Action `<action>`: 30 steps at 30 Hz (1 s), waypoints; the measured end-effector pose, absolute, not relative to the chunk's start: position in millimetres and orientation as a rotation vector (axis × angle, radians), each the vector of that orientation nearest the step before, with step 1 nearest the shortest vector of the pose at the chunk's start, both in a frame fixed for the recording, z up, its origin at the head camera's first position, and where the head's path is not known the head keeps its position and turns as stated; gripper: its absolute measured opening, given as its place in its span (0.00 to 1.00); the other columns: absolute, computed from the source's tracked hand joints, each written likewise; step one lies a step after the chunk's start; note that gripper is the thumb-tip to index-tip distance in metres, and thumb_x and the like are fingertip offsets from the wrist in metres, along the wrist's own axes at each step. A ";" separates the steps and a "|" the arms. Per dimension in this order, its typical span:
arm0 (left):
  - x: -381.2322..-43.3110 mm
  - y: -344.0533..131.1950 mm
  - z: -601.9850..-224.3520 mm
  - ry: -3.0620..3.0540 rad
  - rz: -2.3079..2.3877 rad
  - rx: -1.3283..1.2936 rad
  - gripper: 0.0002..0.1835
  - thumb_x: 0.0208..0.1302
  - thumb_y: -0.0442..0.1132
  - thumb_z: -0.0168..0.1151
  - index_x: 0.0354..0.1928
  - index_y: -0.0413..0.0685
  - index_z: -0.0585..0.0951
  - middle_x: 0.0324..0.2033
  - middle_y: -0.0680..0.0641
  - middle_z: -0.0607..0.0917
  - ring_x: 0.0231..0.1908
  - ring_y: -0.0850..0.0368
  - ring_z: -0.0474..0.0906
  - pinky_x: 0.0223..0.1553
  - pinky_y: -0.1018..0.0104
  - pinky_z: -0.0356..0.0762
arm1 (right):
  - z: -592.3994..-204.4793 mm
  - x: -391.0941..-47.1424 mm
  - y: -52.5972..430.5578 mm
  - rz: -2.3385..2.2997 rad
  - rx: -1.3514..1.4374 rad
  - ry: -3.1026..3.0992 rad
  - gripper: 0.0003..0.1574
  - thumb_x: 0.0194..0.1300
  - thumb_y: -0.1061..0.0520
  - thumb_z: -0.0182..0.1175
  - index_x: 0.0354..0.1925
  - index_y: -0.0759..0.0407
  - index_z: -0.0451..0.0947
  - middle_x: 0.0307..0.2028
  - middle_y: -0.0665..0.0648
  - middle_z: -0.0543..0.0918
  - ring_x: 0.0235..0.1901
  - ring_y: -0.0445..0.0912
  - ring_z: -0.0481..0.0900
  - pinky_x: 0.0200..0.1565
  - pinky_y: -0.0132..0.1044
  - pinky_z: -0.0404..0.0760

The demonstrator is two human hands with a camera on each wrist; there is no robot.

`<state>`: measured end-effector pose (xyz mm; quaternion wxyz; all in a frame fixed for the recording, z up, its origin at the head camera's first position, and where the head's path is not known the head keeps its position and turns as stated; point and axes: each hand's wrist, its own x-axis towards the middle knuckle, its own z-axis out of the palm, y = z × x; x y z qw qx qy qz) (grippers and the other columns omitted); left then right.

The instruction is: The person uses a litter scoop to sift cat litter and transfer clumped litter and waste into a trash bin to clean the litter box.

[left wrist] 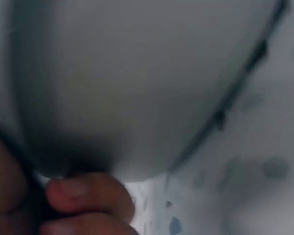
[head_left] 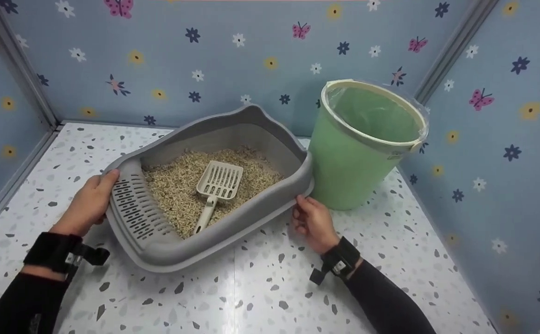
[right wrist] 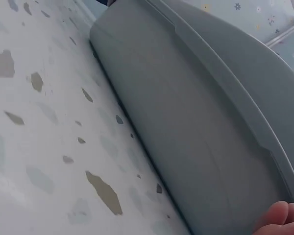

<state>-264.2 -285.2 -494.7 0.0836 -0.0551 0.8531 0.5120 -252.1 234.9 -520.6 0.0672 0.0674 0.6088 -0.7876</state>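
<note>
A grey litter box [head_left: 233, 234], angled on the floor, holds tan pellet litter [head_left: 168, 185]. On the litter lies a beige slotted litter scoop [head_left: 221, 181], its handle pointing toward the front. My left hand [head_left: 87, 200] grips the left end of the box beside its slotted step, thumb over the rim; in the left wrist view its curled fingers [left wrist: 90, 196] show under the edge. At the right front corner, my right hand [head_left: 315, 221] holds the rim with curled fingers. The right wrist view shows those fingertips [right wrist: 280, 214] against the side wall of the box.
A green trash bin [head_left: 344, 167] with a clear liner stands right beside the box's right end. Behind is a blue wall [head_left: 233, 60] with flowers and butterflies, and more patterned walls rise left and right. The floor [head_left: 260, 287] is white with grey speckles.
</note>
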 end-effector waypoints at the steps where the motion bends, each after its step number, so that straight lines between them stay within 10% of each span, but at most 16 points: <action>1: -262.1 -283.3 -495.1 2.557 1.536 -0.183 0.45 0.81 0.80 0.33 0.60 0.41 0.66 0.29 0.48 0.75 0.20 0.57 0.69 0.20 0.62 0.71 | -520.1 -252.8 235.6 -2.374 0.212 1.848 0.16 0.86 0.50 0.59 0.37 0.55 0.75 0.29 0.52 0.78 0.25 0.43 0.73 0.20 0.30 0.67; 12: -219.8 -256.6 -491.8 2.643 1.564 -0.048 0.43 0.88 0.69 0.38 0.72 0.32 0.71 0.43 0.39 0.91 0.36 0.53 0.91 0.35 0.61 0.84 | -514.5 -276.4 249.6 -2.491 0.375 1.827 0.16 0.88 0.49 0.55 0.41 0.58 0.74 0.29 0.52 0.76 0.23 0.42 0.70 0.19 0.29 0.66; 30: -226.3 -260.3 -479.8 2.534 1.536 -0.024 0.47 0.88 0.70 0.34 0.79 0.30 0.61 0.38 0.42 0.88 0.20 0.57 0.74 0.17 0.57 0.75 | -511.2 -259.9 262.8 -2.376 0.326 1.883 0.25 0.90 0.46 0.51 0.34 0.57 0.75 0.25 0.51 0.74 0.21 0.42 0.67 0.18 0.30 0.61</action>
